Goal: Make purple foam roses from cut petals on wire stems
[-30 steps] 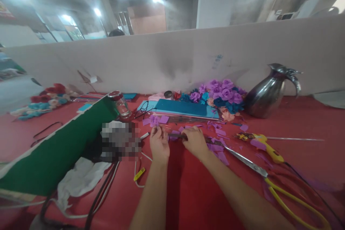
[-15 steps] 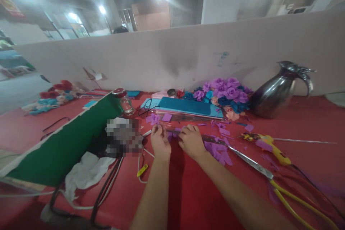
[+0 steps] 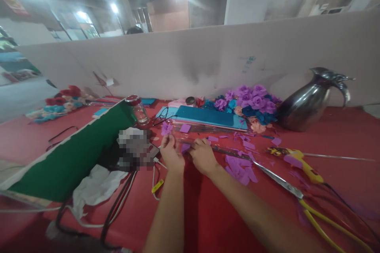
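Note:
My left hand (image 3: 172, 154) is pinched below a small purple paper flower (image 3: 166, 128), which shows just above its fingertips. Close by on the right, my right hand (image 3: 204, 156) has its fingers curled down. A purple paper petal (image 3: 185, 148) shows at its fingertips, in the gap between the hands; the grip itself is partly hidden. A square purple paper piece (image 3: 185, 128) lies beyond the hands. To the right, a heap of purple petals (image 3: 240, 169) lies beside long scissors (image 3: 279, 182) with yellow handles, their blades pointing toward my right hand.
At the right are a yellow glue gun (image 3: 307, 167) and a metal jug (image 3: 305, 102). Finished paper flowers (image 3: 252, 99) and blue paper sheets (image 3: 204, 115) lie at the back. A glass jar (image 3: 139, 112), green board (image 3: 77, 154), crumpled tissue (image 3: 97, 185) and cables are at the left.
Both hands have shifted slightly left, the right one more so, with a purple petal at its fingertips. The flower above my left hand now shows more upright.

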Demonstrator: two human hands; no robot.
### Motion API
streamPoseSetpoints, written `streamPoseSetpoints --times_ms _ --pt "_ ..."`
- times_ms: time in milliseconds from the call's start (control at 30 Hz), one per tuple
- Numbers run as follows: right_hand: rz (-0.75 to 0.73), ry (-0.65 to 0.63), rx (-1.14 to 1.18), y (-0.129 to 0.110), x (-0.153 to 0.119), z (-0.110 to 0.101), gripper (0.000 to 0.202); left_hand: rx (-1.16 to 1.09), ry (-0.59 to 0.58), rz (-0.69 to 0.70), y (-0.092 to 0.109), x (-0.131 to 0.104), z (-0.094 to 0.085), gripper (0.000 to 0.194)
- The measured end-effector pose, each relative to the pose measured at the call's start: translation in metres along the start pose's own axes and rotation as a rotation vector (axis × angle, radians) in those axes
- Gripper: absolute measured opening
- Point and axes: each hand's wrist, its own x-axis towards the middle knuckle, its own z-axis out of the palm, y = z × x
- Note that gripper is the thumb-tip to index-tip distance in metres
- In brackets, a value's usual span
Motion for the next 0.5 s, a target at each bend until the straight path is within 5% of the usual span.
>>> streamPoseSetpoints --times_ms 233,500 --pt "0.199 0.046 0.164 0.004 0.005 0.003 0.017 -0.082 -0.091 -0.091 0.002 0.000 0.001 0.026" --pt "0.319 0.057 0.328 0.011 0.014 0.007 0.020 0.041 0.074 -0.158 -0.006 0.007 -0.005 0.024"
